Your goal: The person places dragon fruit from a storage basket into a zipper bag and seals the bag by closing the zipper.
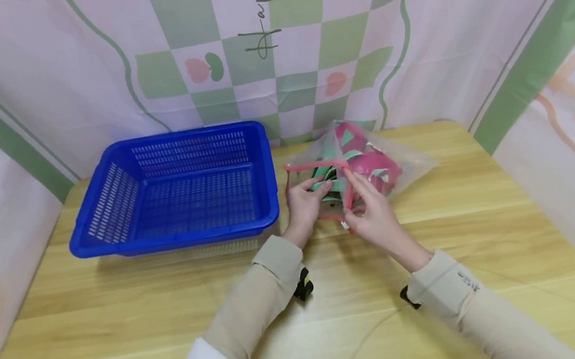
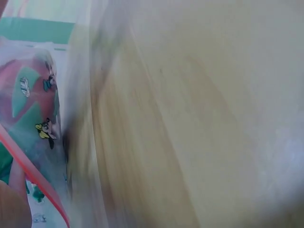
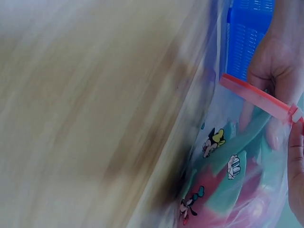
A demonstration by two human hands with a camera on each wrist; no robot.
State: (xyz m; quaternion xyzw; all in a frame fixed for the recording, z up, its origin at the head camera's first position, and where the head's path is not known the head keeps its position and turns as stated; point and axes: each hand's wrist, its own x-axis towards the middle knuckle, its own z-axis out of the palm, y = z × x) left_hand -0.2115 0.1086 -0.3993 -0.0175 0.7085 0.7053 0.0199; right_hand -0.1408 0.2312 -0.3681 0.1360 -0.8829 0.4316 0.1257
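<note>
Head: bag [image 1: 417, 165] contents [image 1: 373, 165] partly hidden

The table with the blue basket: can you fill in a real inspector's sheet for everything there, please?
Surface: wood-grain table; the blue basket stands on it, left of the see-through bag.
Job's things: the bag has a red edge and pink-and-green contents.
Clutter: nothing seen.
Hands: the left hand has fingers in the bag's mouth, seemingly pinching a green strip; the right hand holds the red edge.
Cables: one faint, thin line near the right sleeve; cannot tell whether it's a cable.
Surroundings: patterned cloth behind.
</note>
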